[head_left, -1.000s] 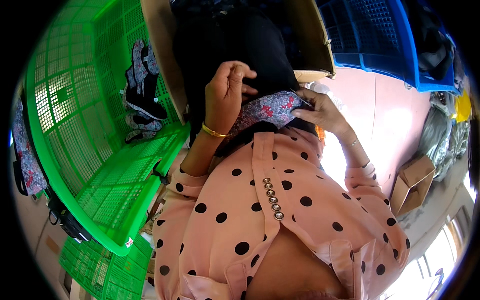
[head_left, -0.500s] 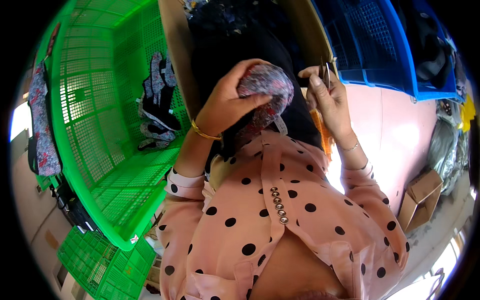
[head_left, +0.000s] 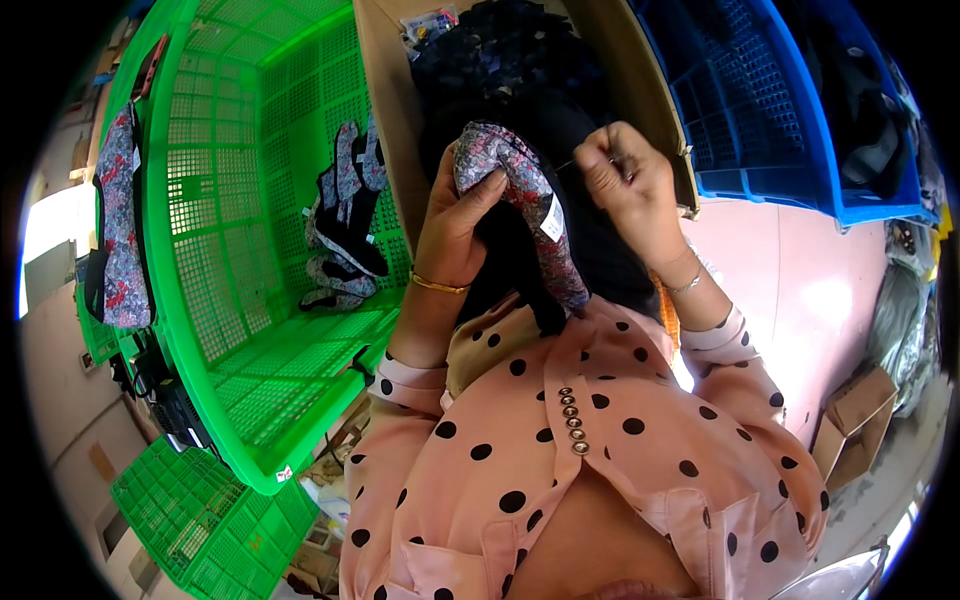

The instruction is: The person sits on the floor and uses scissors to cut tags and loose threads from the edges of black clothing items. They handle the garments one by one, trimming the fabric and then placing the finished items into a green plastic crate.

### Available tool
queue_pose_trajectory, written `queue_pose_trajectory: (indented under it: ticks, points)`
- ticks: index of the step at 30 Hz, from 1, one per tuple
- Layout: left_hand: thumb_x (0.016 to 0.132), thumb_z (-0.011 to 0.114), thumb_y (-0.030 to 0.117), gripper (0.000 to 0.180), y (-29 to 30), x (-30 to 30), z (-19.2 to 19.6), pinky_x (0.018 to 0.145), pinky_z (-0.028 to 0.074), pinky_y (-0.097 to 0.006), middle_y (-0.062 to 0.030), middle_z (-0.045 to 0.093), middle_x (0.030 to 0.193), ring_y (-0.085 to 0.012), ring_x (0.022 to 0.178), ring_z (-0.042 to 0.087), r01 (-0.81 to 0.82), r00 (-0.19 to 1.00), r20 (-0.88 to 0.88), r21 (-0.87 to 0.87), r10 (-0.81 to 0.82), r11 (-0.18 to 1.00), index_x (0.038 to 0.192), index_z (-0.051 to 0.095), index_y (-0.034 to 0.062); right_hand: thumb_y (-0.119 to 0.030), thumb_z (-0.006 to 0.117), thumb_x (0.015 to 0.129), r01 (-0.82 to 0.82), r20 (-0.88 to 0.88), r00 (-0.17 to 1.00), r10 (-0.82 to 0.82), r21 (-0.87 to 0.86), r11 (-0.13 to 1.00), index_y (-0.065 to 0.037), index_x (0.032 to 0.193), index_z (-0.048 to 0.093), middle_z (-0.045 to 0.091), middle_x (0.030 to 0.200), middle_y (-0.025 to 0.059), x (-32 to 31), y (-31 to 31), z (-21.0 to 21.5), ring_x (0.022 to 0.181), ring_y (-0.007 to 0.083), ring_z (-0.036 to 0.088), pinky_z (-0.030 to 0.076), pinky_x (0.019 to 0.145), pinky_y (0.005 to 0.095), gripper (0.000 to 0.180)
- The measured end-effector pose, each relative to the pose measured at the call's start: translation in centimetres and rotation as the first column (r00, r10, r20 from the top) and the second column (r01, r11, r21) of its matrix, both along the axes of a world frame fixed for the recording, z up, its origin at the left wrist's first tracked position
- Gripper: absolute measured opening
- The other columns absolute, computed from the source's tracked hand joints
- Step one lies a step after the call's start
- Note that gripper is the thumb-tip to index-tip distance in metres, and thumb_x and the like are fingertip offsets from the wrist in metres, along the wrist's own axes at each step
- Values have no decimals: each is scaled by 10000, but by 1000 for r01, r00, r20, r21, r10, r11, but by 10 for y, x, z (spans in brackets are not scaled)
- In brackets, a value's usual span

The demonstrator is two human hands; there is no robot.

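Observation:
My left hand (head_left: 452,222) is closed around a soft fabric piece (head_left: 510,165), floral in grey and red with a black side and a small white label. Its upper end is bent over my fingers, and the rest hangs down to my shirt front. To the right, my right hand (head_left: 632,185) is closed, apart from the fabric. Small metal thread snips (head_left: 628,172) show between its fingers, mostly hidden. A thin dark line, perhaps a thread, runs from the fabric toward my right fingertips.
A tall green plastic basket (head_left: 225,340) on the left holds several similar floral pieces (head_left: 345,235); another floral piece (head_left: 120,225) hangs over its outer side. Ahead, a cardboard box (head_left: 660,90) contains dark scraps (head_left: 510,50). At right stands a blue crate (head_left: 815,140) with dark pieces inside.
The fabric piece has been turned and straightened, so its length and label now show. My right hand has moved left toward it, and the snips' blades no longer point up in view.

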State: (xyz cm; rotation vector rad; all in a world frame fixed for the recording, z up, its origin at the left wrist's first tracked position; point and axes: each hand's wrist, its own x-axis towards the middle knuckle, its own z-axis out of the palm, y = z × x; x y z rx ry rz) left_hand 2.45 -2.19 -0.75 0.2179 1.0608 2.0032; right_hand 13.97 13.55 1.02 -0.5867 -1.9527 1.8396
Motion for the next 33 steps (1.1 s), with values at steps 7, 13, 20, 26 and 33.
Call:
queue_pose_trajectory:
  ticks: [7, 13, 20, 26, 33]
  points:
    - [887, 582, 11, 387, -8, -2, -10, 909, 489, -315, -68, 629, 1084, -175, 986, 622, -65, 997, 47, -9, 66, 998, 1264, 498, 43, -292, 561, 979, -87, -104, 991, 82, -45, 995, 0, 948, 559, 552, 690, 39, 19, 6, -20, 614, 89, 504, 418, 564, 238, 294]
    - [888, 592, 32, 391, -10, 0, -10, 908, 490, -327, -68, 623, 1096, -181, 996, 617, -73, 991, 115, 34, 68, 997, 1267, 500, 44, -302, 615, 937, -153, 52, 988, 145, 305, 940, 1, 980, 568, 594, 735, 164, 26, -14, -36, 655, 296, 611, 485, 622, 323, 310]
    - [890, 612, 62, 380, -13, 3, -15, 900, 487, -322, -62, 621, 1090, -175, 985, 611, -70, 993, 98, 12, 68, 997, 1255, 506, 53, -311, 619, 933, -152, -31, 985, 169, 299, 942, -15, 917, 586, 566, 693, 173, 4, -22, -33, 606, 291, 600, 459, 557, 331, 298]
    - [910, 609, 134, 344, -17, 5, -26, 942, 475, -374, -91, 626, 1137, -220, 1042, 608, -104, 990, 102, 22, 102, 994, 1232, 539, 34, -360, 539, 986, -176, -92, 978, 186, 102, 979, -26, 810, 550, 493, 652, 56, -5, -22, -31, 574, 148, 505, 430, 561, 290, 378]
    - [955, 534, 239, 288, -61, 7, -38, 956, 471, -428, -91, 652, 1154, -253, 1051, 621, -328, 862, 379, -88, 336, 940, 1167, 604, 56, -556, 341, 1005, 146, 125, 987, -102, -419, 896, -104, 742, 498, 346, 526, -64, 28, 17, -30, 437, 47, 261, 179, 426, 224, 546]
